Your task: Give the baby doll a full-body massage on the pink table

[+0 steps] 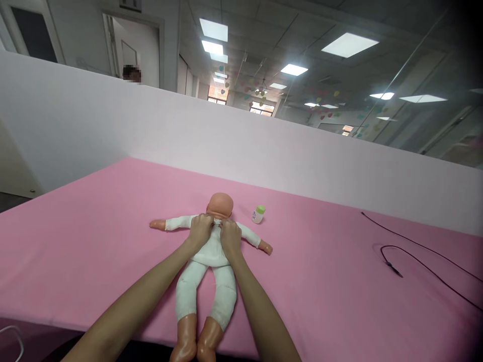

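A baby doll [215, 251] with a white cloth body lies stretched out on the pink tabletop, its bald head away from me and its arms spread wide. No face shows on the head. My left hand [202, 231] rests on the upper body just below the neck, fingers curled in on the edge of the white top. Beside it, my right hand [230, 235] is closed on the same neck edge, a small gap between the two. The fingertips are partly hidden. Close to the doll's head stands a small white bottle [258, 215] with a green cap.
The pink table [324, 271] runs up to a low white partition [264, 146]. A thin dark cable [418, 254] curves across the right side. Part of a white cord [15, 332] shows at bottom left. Beyond the partition, a person's head [132, 73] appears near a doorway.
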`<control>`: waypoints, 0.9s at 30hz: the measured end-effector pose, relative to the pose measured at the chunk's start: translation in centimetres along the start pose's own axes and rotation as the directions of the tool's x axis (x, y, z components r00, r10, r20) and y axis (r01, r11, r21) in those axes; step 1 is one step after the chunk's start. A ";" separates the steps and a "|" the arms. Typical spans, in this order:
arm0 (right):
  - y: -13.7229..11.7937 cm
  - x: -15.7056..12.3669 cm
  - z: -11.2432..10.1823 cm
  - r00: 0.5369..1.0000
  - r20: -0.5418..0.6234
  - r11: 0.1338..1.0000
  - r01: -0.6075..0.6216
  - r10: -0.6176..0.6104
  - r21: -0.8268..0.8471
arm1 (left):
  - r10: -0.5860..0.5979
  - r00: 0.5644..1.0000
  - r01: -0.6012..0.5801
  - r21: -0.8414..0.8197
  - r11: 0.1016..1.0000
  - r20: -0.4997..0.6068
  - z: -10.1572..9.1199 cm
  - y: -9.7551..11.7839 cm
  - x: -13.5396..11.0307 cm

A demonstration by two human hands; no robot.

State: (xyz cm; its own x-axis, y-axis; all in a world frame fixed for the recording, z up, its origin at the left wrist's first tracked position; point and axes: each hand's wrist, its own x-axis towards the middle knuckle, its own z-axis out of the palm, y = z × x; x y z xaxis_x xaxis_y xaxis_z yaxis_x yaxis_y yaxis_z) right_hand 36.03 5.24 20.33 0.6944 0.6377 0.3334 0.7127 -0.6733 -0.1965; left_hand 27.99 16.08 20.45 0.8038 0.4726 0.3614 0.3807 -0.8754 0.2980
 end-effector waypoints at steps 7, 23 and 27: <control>0.2 -1.5 -1.9 0.986 -0.102 0.985 0.142 -0.132 0.100 | 0.151 0.985 -0.149 0.026 0.988 -0.078 -2.0 0.1 -1.8; -0.9 -2.2 -2.1 0.987 0.087 0.991 0.131 -0.132 0.026 | 0.102 0.991 -0.108 0.065 0.992 0.084 -1.9 1.6 -2.3; -0.5 -3.2 -3.1 0.989 0.049 0.989 0.140 -0.142 0.054 | 0.215 0.974 -0.216 0.013 0.976 0.065 -3.3 1.1 -3.1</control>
State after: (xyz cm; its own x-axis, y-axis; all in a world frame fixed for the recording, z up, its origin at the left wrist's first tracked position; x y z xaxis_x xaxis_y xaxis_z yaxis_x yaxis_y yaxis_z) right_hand 33.15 2.43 22.24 0.5900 0.7444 0.3126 0.8069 -0.5567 -0.1972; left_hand 24.42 14.04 22.54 0.8948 0.2656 0.3589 0.2036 -0.9581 0.2013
